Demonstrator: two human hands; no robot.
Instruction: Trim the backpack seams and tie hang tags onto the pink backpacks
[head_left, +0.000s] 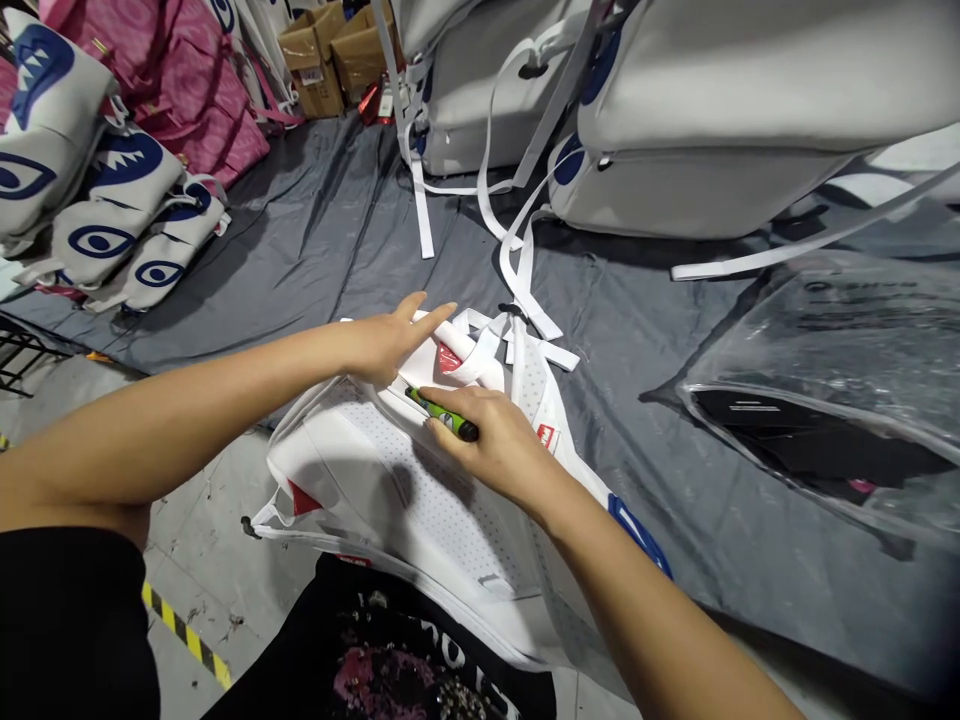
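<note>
Blk sleeve [71,620] closest, grn pen [444,414] btwn R fingers [454,397]

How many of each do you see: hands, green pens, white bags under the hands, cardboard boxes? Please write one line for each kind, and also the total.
Hands: 2 (left hand, right hand)
Green pen: 1
White bag under the hands: 1
Cardboard boxes: 2
Total: 6
</note>
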